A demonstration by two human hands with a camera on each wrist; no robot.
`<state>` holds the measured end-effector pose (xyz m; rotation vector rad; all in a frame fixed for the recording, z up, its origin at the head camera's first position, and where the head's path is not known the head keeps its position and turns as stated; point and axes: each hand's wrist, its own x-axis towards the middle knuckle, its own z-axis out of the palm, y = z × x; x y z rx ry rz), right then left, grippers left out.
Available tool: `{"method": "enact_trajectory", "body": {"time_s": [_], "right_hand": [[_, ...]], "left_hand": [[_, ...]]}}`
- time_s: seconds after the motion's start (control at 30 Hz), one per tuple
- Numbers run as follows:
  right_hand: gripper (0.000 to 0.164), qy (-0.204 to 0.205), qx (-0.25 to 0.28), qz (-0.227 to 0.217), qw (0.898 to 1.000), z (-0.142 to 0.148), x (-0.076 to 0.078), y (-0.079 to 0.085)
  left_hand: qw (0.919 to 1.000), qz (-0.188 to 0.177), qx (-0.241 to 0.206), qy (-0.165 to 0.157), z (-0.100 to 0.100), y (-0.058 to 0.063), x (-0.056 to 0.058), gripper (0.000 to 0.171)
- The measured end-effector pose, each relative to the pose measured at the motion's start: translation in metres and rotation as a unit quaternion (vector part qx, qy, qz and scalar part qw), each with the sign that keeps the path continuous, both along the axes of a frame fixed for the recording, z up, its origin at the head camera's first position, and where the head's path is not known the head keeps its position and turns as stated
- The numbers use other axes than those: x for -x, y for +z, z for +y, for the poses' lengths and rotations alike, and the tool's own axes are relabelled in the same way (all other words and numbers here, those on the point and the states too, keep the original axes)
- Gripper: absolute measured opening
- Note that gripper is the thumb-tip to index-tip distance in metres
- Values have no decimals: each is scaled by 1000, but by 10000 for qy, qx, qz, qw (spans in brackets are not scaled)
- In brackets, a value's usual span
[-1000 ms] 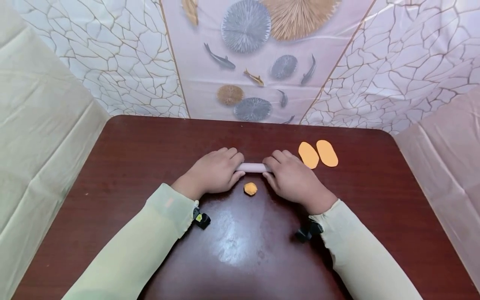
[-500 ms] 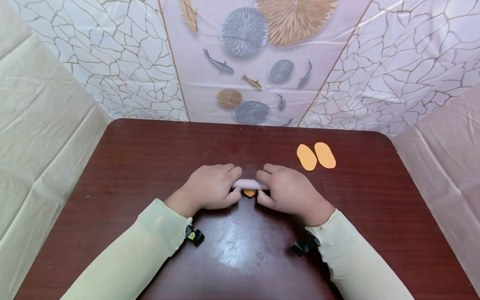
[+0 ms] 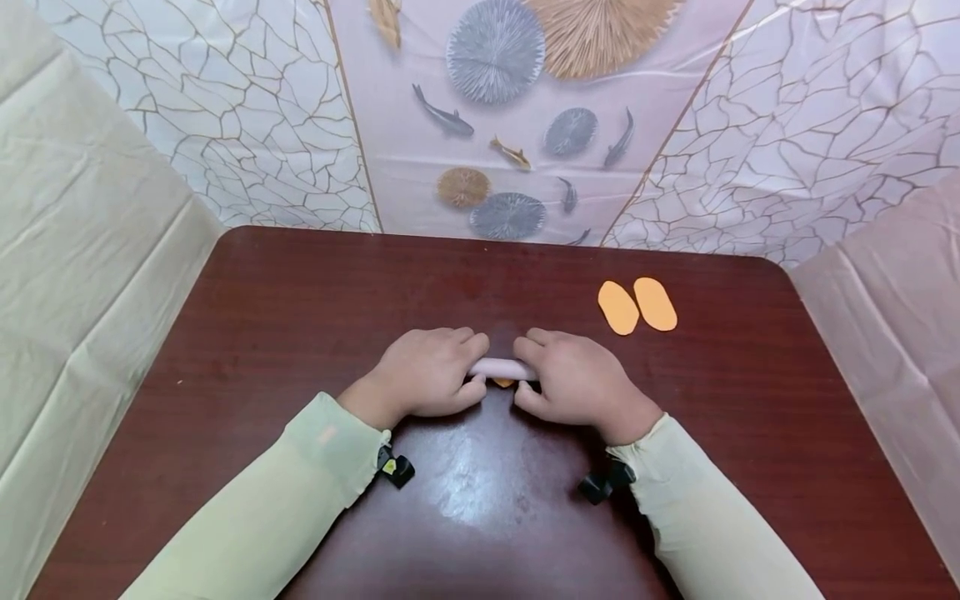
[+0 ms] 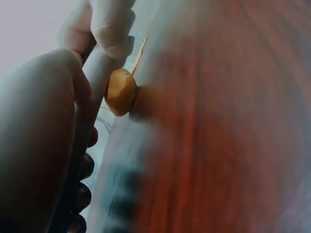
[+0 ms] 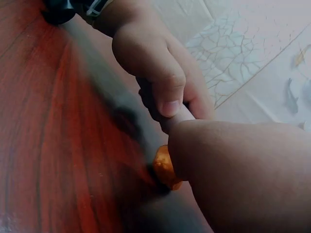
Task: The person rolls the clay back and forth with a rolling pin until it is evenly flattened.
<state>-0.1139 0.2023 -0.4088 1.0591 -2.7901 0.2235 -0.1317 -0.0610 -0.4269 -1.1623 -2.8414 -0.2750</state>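
In the head view a pale pinkish rolling pin [image 3: 502,368] lies crosswise over the middle of the table. The left hand [image 3: 431,372] grips its left end and the right hand [image 3: 573,377] its right end, with a short stretch of pin bare between them. Under that stretch sits a small orange lump of dough [image 4: 121,92], touching the pin; from above only its near edge shows. The right wrist view also shows the orange lump [image 5: 165,167], partly covered by the hand in front. Most of both pin ends is hidden inside the curled fingers.
Two flat orange ovals [image 3: 637,306], thin like rolled dough, lie side by side at the table's back right. The dark red-brown table [image 3: 315,283] meets a patterned cloth wall at the back, with cloth sides at left and right.
Both hands have drawn the rolling pin nearer the body, from behind the orange dough lump onto it. Over the last half second the lump has become more covered. The flat ovals stay put.
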Motion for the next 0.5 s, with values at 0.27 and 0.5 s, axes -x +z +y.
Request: {"method": "enact_trajectory", "body": {"time_s": [0.27, 0.5], "right_hand": [[22, 28, -80, -119, 9999, 0, 5, -7], [17, 190, 166, 2, 9997, 4, 8, -15]], "left_hand": [[9999, 46, -92, -104, -1, -5, 4, 22], [9989, 145, -404, -204, -1, -10, 9, 28]]}}
